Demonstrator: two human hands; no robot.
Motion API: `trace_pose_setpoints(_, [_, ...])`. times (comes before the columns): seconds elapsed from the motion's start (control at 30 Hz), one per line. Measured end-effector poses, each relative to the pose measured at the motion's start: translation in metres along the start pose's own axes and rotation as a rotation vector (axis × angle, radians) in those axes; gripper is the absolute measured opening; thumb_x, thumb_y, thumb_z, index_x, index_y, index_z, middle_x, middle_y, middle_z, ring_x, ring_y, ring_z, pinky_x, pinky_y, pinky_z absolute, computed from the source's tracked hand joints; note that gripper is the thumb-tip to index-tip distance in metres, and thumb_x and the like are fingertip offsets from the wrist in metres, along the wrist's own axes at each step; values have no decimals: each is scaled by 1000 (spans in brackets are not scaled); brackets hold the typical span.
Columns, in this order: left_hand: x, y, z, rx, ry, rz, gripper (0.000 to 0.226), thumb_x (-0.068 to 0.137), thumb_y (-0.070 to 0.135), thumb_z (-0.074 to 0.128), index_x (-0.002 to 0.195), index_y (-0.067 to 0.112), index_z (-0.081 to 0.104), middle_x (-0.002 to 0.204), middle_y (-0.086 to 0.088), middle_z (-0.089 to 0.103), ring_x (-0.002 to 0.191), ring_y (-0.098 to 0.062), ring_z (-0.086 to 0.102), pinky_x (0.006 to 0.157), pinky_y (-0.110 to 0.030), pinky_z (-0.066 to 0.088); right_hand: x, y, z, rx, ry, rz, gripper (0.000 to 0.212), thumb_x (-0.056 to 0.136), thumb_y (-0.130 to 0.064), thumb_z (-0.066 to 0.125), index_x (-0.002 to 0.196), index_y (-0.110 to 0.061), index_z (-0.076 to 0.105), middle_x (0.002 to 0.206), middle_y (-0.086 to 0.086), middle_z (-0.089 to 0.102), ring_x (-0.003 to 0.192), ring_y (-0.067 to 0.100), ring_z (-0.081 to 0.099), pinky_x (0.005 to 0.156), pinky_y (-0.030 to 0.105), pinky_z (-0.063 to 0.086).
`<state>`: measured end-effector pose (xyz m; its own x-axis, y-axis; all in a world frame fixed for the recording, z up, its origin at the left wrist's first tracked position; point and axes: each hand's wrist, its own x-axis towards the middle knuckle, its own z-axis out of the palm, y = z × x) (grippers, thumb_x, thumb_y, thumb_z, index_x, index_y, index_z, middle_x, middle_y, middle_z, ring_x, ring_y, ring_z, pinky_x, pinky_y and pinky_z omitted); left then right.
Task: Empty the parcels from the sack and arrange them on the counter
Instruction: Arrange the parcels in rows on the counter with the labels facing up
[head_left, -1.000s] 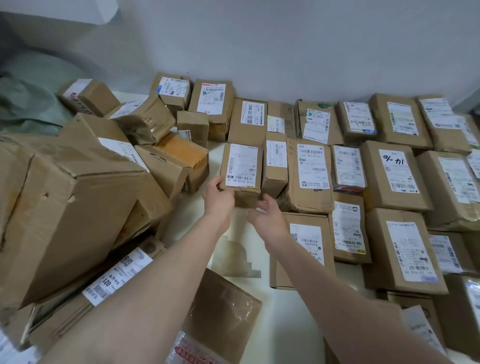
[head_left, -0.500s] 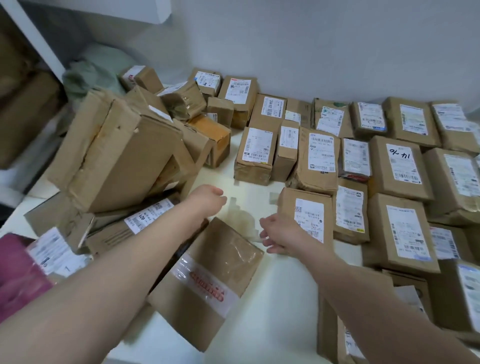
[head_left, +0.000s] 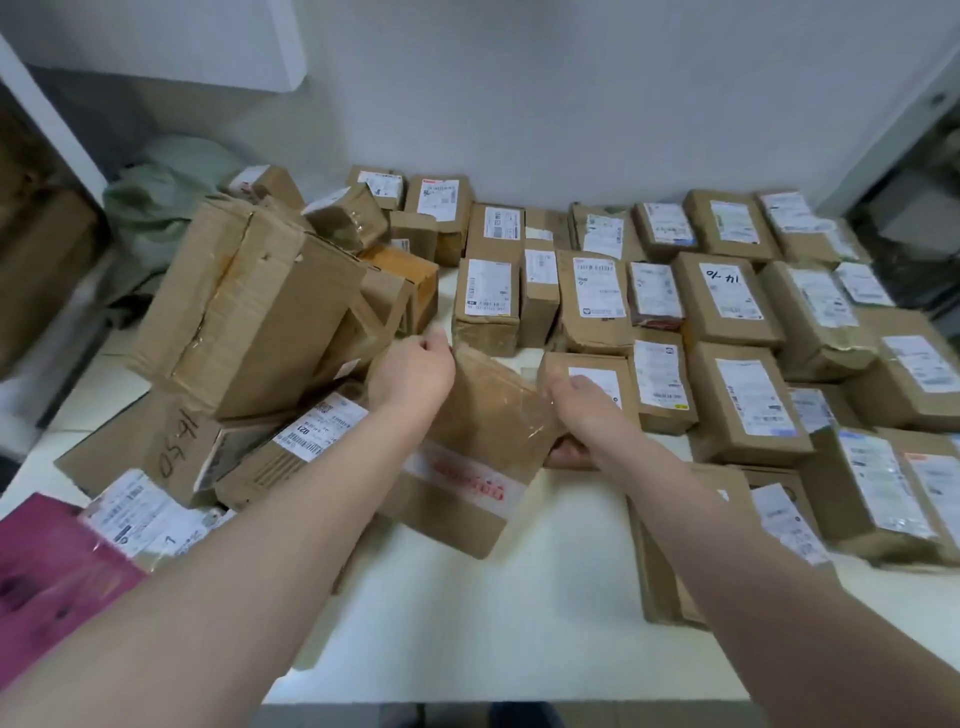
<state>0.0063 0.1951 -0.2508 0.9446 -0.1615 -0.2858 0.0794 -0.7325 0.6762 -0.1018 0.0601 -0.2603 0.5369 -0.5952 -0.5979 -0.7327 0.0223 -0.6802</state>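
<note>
A flat brown parcel (head_left: 467, 447) with clear tape and a red-printed white strip lies tilted in the middle of the white counter (head_left: 519, 623). My left hand (head_left: 413, 371) grips its far left corner. My right hand (head_left: 579, 410) holds its right edge, fingers curled under the side. Several labelled brown parcels (head_left: 722, 306) stand in neat rows across the right half. A loose heap topped by a big dented box (head_left: 249, 312) fills the left. The pale green sack (head_left: 161, 202) lies crumpled at the back left.
A magenta bag (head_left: 47, 571) lies at the near left edge. White wall runs behind the counter. A dark opening shows at the far right. A box marked 16-50 (head_left: 176, 441) sits under the heap. Bare counter surface shows at the front middle.
Both hands pulled back from the small parcel in the rows and came down onto the flat taped parcel, which they now hold. The view widened and shifted left.
</note>
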Motion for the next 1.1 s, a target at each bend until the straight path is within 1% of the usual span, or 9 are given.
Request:
trace_pose_setpoints(0.2, [-13, -34, -2, -308, 111, -61, 43, 99, 50, 29, 99, 24, 62, 101, -1, 67, 100, -29, 59, 95, -44, 45, -25, 33, -3, 177, 118, -271, 5, 91, -27, 62, 93, -31, 60, 115, -8, 63, 93, 15, 60, 65, 30, 53])
trace_pose_setpoints(0.3, [-23, -56, 10, -267, 16, -170, 48, 98, 51, 31, 113, 18, 62, 112, -5, 64, 108, -32, 56, 96, -40, 42, -40, 63, 9, 333, 32, -200, 12, 89, -18, 68, 90, -18, 56, 108, -4, 63, 89, 16, 61, 87, 49, 57])
trace_pose_setpoints(0.37, [-29, -66, 14, -301, -47, -228, 54, 100, 51, 28, 115, 12, 62, 114, -7, 61, 111, -33, 55, 94, -37, 40, -46, 73, 18, 453, -37, -163, 15, 91, -11, 66, 88, -15, 52, 112, 2, 61, 95, 21, 61, 87, 51, 57])
trace_pose_setpoints(0.57, [-27, -65, 10, -713, -247, -221, 52, 90, 64, 32, 86, 30, 71, 95, 1, 73, 92, -21, 69, 88, -42, 53, -39, 91, 24, 580, -106, -223, 49, 85, 18, 53, 121, -14, 48, 121, 6, 64, 107, 19, 61, 78, 35, 49])
trace_pose_setpoints(0.67, [-23, -70, 21, -648, -337, -244, 48, 93, 62, 34, 93, 27, 67, 101, -2, 71, 95, -21, 65, 76, -34, 51, -34, 98, 30, 337, -103, -144, 52, 85, 7, 58, 129, -19, 50, 132, 3, 57, 118, 16, 56, 83, 34, 49])
trace_pose_setpoints(0.77, [-13, -98, 55, -611, -470, -383, 63, 71, 76, 53, 113, 31, 63, 111, 4, 70, 104, -25, 65, 90, -46, 52, -36, 102, 39, 293, -134, -5, 49, 92, -13, 58, 137, -28, 45, 136, -10, 49, 112, 10, 51, 93, 42, 52])
trace_pose_setpoints(0.87, [1, -120, 91, -590, -411, -339, 49, 70, 49, 63, 117, 39, 60, 114, 7, 69, 99, -25, 68, 86, -47, 55, -31, 104, 49, 350, -139, 33, 59, 92, -15, 58, 144, -34, 36, 134, 0, 49, 109, 19, 51, 89, 43, 56])
trace_pose_setpoints(0.97, [-1, -107, 96, -597, -368, -239, 47, 69, 38, 59, 116, 38, 63, 118, 6, 66, 100, -21, 67, 84, -41, 57, -19, 101, 54, 505, -69, -9, 51, 92, -8, 58, 139, -22, 43, 126, 6, 57, 112, 17, 58, 90, 36, 54])
trace_pose_setpoints(1.1, [-30, -73, 69, -380, -272, -50, 29, 91, 21, 54, 119, 24, 63, 122, 0, 62, 104, -20, 61, 84, -33, 51, -12, 95, 44, 462, -64, -10, 38, 92, -4, 54, 128, -13, 51, 119, 7, 60, 107, 21, 61, 80, 32, 57])
